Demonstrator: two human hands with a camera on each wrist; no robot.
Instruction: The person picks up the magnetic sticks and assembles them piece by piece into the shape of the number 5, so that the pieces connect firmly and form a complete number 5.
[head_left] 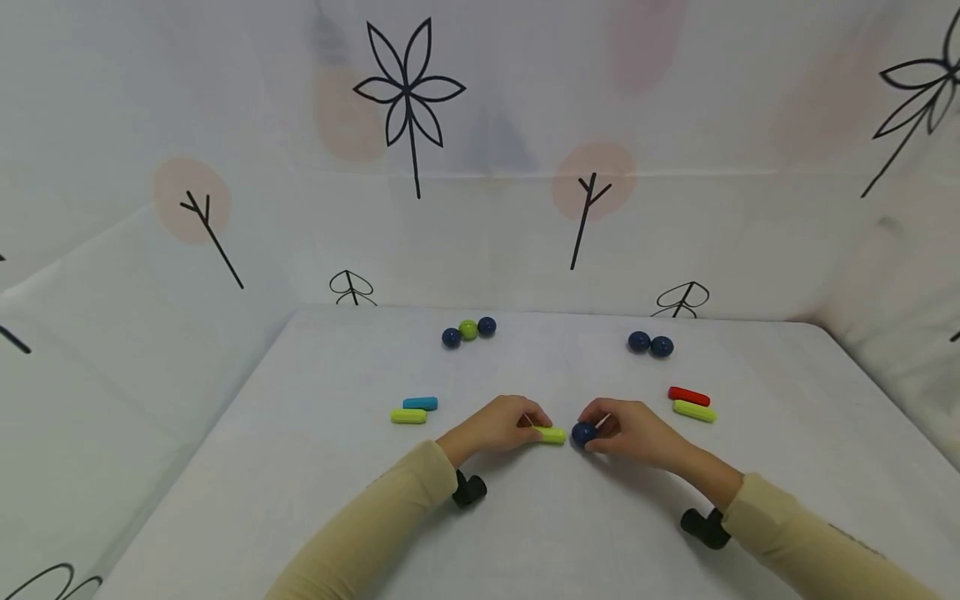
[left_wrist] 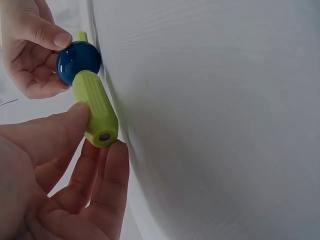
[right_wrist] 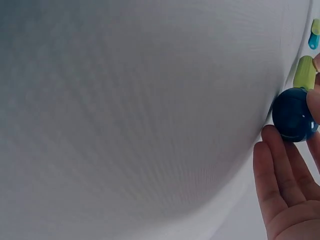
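Note:
Between thumb and fingertips, my left hand (head_left: 501, 423) pinches a lime-green rod (head_left: 553, 435) near the table's middle. The left wrist view shows the rod's ridged side and a small metallic spot in its near end. Just to the right, my right hand (head_left: 636, 429) holds a glossy dark blue ball (head_left: 582, 434) by thumb and fingers. In the head view a narrow gap separates rod and ball; in the left wrist view the rod (left_wrist: 96, 107) overlaps the ball (left_wrist: 77, 61). The right wrist view has the ball (right_wrist: 292, 115) in front of the rod (right_wrist: 304, 74).
At the back left sit two blue balls (head_left: 451, 337) with a green ball (head_left: 468, 330) between them. Two more blue balls (head_left: 639, 342) lie back right. Blue (head_left: 420, 403) and green (head_left: 408, 416) rods lie left; red (head_left: 688, 396) and green (head_left: 694, 411) rods lie right.

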